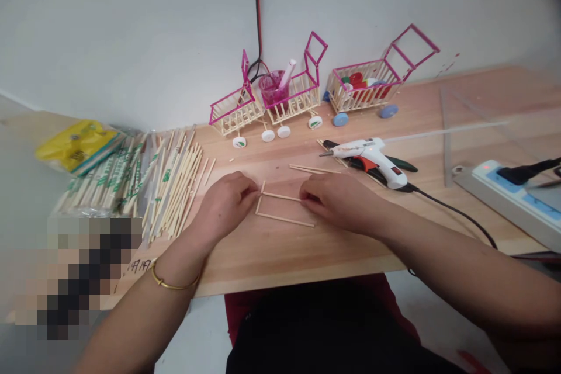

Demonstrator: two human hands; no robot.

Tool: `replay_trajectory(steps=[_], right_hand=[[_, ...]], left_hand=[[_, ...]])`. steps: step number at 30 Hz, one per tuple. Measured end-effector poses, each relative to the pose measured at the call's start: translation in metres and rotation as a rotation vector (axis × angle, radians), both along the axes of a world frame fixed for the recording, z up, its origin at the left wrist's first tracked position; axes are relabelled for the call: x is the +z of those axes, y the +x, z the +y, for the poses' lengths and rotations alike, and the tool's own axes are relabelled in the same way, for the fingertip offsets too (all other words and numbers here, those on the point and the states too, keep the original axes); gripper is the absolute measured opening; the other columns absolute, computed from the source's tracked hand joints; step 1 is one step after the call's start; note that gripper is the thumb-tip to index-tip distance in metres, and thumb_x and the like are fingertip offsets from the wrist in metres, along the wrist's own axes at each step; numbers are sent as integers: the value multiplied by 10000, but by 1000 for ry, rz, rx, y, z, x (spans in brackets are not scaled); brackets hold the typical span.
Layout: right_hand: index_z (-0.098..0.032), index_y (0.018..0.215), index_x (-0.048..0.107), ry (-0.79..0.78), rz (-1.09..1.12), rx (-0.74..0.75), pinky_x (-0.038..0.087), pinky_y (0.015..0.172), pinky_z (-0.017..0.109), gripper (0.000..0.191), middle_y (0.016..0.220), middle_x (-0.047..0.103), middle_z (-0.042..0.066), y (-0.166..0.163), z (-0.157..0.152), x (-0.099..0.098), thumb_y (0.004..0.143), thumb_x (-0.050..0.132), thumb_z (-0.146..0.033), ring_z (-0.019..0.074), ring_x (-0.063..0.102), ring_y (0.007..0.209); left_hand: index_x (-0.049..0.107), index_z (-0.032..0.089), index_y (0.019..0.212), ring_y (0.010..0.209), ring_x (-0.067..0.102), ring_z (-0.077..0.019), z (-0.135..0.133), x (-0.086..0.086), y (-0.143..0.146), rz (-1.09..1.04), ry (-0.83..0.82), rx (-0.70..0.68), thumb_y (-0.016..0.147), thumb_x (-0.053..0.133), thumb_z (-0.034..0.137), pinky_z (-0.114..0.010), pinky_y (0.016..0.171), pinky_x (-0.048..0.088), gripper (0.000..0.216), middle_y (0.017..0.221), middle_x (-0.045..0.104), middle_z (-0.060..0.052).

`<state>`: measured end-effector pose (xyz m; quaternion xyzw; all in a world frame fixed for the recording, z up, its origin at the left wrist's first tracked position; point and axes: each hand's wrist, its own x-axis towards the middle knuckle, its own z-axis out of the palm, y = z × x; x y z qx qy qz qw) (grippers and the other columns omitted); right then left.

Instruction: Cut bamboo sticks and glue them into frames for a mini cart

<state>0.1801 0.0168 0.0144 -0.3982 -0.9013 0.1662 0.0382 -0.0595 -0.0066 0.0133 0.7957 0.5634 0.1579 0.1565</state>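
Note:
Three thin wooden sticks form a small open-sided frame on the table in front of me: one short upright stick [259, 203], an upper crosswise stick [283, 196] and a lower crosswise stick [284, 220]. My left hand [225, 204] has its fingers pinched at the frame's upper left corner. With its fingers closed, my right hand [333, 201] grips the right end of the upper crosswise stick. The lower stick's right end lies free on the wood. A white hot glue gun [368, 158] with an orange trigger rests on its side beyond my right hand.
Loose sticks [182, 187] and wrapped stick bundles [118, 172] lie at left beside a yellow packet [79, 143]. Small stick carts [236, 111] with purple rims stand along the wall, one near a purple-stained cup [274, 90]. A power strip [517, 198] lies at right.

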Motion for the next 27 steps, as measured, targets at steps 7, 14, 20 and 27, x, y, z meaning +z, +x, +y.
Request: replay_trajectory(steps=[7,14,20,27], right_hand=[[-190,810,637,22,-50,-24,317,598,287,165,856,697,52,2,1,6,873,490,-232,198,608,772],[-195,796,645,11,-79,-53,322,598,275,166,811,690,49,7,1,11,866,543,-305,191,599,739],[-186,806,638,125,173,-295,357,626,258,157,785,657,26,27,12,27,862,563,-312,152,567,709],[-189,908,618,265,-87,-629,315,540,272,318,870,672,78,66,11,34,807,563,-486,197,575,676]], left_hand=[[665,174,790,715,567,-161,-3,2,1,24,-106,27,808,587,237,-292,648,437,102,775,625,-37],[637,176,742,662,543,-158,-3,-2,4,47,-105,65,798,596,293,-279,598,393,136,739,611,-33],[618,182,698,623,537,-162,-3,-2,8,112,-103,96,799,545,299,-274,574,349,172,709,626,-34],[619,188,664,629,556,-184,-5,0,17,139,-140,193,756,547,272,-281,570,329,144,706,650,-51]])
